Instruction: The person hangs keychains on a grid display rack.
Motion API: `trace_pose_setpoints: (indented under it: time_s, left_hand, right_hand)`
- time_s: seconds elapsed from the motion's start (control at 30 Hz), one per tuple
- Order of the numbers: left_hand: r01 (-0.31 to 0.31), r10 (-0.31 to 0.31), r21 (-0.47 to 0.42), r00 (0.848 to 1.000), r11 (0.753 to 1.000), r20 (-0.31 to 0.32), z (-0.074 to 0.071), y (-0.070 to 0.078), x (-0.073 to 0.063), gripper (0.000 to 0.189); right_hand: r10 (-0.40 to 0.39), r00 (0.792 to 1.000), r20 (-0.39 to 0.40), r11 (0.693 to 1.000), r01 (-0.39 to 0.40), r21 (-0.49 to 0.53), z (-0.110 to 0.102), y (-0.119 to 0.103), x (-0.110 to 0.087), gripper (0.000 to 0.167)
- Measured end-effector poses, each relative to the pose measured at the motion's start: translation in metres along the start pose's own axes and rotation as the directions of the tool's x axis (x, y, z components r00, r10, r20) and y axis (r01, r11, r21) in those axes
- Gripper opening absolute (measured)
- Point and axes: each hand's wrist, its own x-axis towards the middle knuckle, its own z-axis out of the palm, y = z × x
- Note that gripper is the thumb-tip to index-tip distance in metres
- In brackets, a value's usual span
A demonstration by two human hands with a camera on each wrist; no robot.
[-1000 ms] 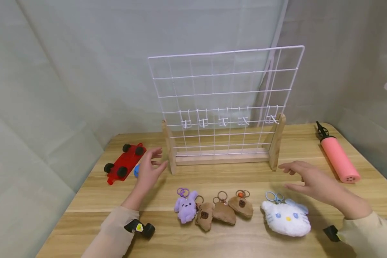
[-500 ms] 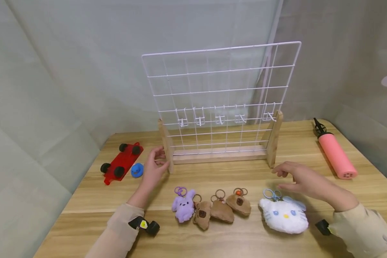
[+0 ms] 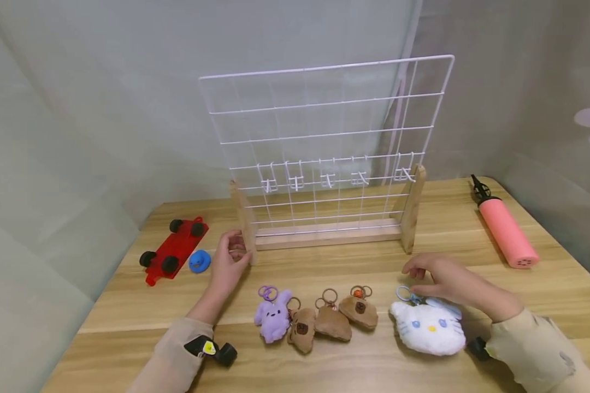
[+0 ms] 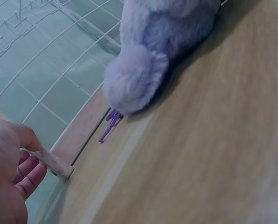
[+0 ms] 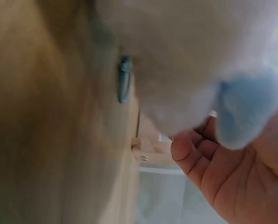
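Note:
A white wire grid rack stands on wooden feet, with several empty hooks in a row. My left hand is at its left post, thumb in front and curled fingers at the wood, holding its edge. In the left wrist view, the wooden foot lies between thumb and fingers. My right hand, fingers loosely bent and holding nothing, hovers just behind the white cat plush keychain. Its blue ring rests near the tabletop. A purple plush keychain lies in front of the rack.
Brown plush keychains lie in a row beside the purple one. At left are an upturned red toy car and a blue duck. A pink hand pump lies at right. Curtains hang behind the table.
My left hand has moved right to the rack's left post, uncovering the blue duck. My right hand has come lower and closer to the white plush. The head view has shifted slightly.

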Motion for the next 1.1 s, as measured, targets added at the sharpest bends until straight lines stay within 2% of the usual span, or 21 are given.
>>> trace_pose_setpoints:
  time_s: [0.17, 0.37, 0.77, 1.1]
  left_hand:
    - [-0.008, 0.008, 0.019, 1.0, 1.0, 0.015, -0.004, 0.001, -0.002, 0.051]
    - [-0.011, 0.01, 0.041, 1.0, 0.999, 0.021, -0.003, 0.0, 0.0, 0.051]
    - [-0.033, 0.031, 0.061, 0.999, 0.998, 0.023, -0.001, -0.004, 0.0, 0.05]
    - [-0.005, 0.002, 0.076, 0.999, 0.997, 0.036, -0.002, -0.002, -0.001, 0.05]
  right_hand:
    - [-0.003, 1.0, 0.019, 0.998, 0.001, 0.056, 0.007, -0.002, 0.003, 0.023]
    - [0.032, 0.997, 0.073, 0.991, -0.041, 0.126, 0.011, -0.003, 0.003, 0.019]
    - [0.072, 0.992, 0.106, 0.99, -0.085, 0.116, 0.018, -0.001, 0.004, 0.017]
    - [0.09, 0.989, 0.117, 0.985, -0.106, 0.135, 0.019, -0.001, 0.004, 0.018]
